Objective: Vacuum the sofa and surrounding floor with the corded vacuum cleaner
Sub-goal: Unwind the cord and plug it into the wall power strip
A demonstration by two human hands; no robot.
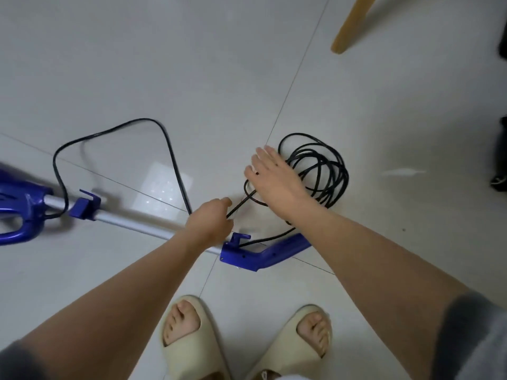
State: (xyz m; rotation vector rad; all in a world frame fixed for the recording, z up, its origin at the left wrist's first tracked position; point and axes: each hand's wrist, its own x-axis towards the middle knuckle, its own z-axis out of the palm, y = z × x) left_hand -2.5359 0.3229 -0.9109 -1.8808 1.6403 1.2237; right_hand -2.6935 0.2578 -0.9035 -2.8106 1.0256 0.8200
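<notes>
The blue corded vacuum cleaner (24, 212) lies flat on the tiled floor, its silver tube (129, 222) running right to a blue handle (263, 255). Its black cord (170, 154) loops over the floor and ends in a loose coil (326, 171). My left hand (211, 222) pinches the cord just above the tube, near the handle's blue cord hook (240, 238). My right hand (274, 179) hovers flat with straight fingers over the left side of the coil, holding nothing.
A wooden furniture leg (352, 23) stands at the upper right. Dark objects (502, 160) sit at the right edge. My feet in cream slippers (192, 338) stand just below the handle. Pale floor tiles (164, 64) stretch across the rest.
</notes>
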